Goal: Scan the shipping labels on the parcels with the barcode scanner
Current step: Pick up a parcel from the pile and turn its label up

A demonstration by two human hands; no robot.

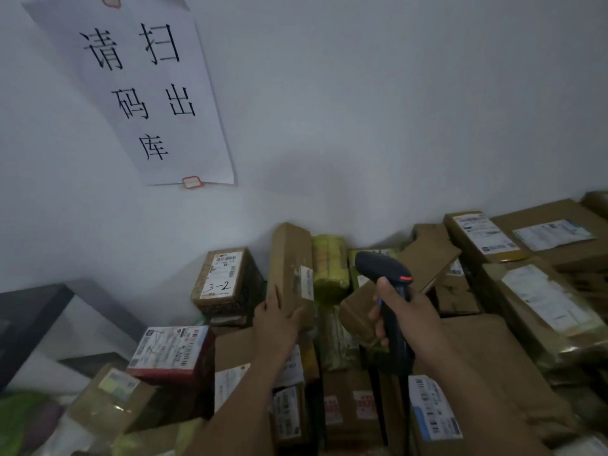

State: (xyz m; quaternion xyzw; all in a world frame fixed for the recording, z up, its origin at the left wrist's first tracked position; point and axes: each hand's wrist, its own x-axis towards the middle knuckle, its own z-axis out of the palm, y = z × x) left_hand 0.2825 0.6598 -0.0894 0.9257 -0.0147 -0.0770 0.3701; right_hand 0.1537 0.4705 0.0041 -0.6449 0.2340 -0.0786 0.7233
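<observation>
Left hand: fingers and thumb curled round the lower end of an upright parcel, a tall brown box standing on end at centre frame. A white label runs down its right-hand edge, seen nearly side-on; print unreadable.

Right hand: closed round the handle of the barcode scanner, right of centre. Its black head sticks up above my fist, an orange-red mark on its side. It sits just right of the upright parcel, not touching it.

Between the two, further back: a yellow-green bundle.

Left of the upright parcel: a box marked 3-2 in pen on its label. Lower left: a red-edged box, labelled side up.

Right side of frame: flat parcels, labels facing up, stacked and overlapping. More boxes crowd the bottom under my forearms.

Upper left, on the white wall: a paper sign with handwritten characters.
</observation>
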